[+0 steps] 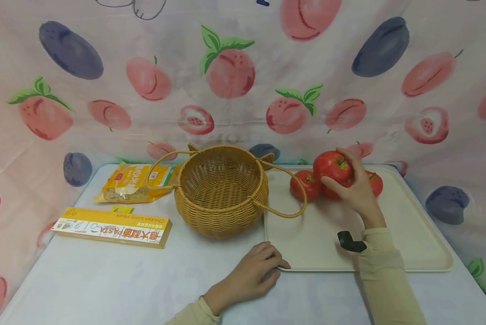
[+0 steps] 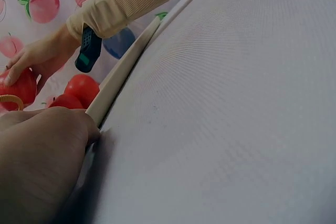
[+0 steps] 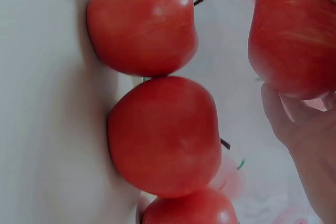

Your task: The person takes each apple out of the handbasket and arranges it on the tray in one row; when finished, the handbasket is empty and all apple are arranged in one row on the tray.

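Between thumb and fingers, my right hand (image 1: 362, 194) holds a red apple (image 1: 330, 167) above the cream tray (image 1: 413, 234). The right wrist view shows this held apple (image 3: 294, 40) off to the side of the others, apart from them. Three more apples stand in a row at the back of the tray; the left one (image 1: 305, 185) and the right one (image 1: 374, 183) flank a middle one partly hidden by the held apple and hand. My left hand (image 1: 251, 273) rests at the tray's near left corner, its fingers touching the rim.
Left of the tray stands a round wicker basket (image 1: 220, 221), its looped right handle overhanging the tray. Farther left lie a yellow plastic food packet (image 1: 131, 180) and a long pasta box (image 1: 113, 228). A fruit-print cloth (image 1: 234, 117) hangs behind the table.
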`<action>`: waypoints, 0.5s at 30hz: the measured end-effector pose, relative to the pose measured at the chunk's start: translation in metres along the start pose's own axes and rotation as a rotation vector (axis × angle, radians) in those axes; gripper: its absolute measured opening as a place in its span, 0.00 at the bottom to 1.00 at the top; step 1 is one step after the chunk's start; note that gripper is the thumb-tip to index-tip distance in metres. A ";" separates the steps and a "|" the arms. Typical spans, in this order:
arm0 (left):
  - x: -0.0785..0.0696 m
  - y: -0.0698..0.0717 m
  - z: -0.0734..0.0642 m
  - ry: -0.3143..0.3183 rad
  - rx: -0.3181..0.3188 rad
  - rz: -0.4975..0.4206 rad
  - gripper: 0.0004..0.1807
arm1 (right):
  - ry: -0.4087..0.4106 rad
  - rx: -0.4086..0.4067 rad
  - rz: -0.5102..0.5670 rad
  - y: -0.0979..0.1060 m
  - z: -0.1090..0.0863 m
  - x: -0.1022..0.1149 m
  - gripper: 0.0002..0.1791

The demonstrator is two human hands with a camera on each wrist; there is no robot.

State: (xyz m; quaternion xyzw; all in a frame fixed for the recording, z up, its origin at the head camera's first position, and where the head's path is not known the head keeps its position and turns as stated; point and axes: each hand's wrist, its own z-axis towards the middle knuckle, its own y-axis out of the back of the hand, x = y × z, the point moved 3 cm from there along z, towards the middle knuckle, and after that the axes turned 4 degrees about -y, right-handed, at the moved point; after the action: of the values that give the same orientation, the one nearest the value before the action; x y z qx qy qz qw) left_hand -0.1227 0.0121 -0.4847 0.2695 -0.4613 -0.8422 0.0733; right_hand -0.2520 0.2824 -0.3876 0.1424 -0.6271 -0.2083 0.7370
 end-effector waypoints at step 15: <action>0.000 -0.001 0.000 0.010 0.007 0.008 0.14 | -0.026 -0.201 -0.016 0.027 0.000 -0.014 0.42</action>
State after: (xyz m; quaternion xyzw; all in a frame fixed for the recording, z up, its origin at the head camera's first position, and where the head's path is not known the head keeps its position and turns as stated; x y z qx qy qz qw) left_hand -0.1229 0.0127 -0.4856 0.2723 -0.4651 -0.8387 0.0779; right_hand -0.2505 0.3127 -0.3872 0.0702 -0.6113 -0.2779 0.7376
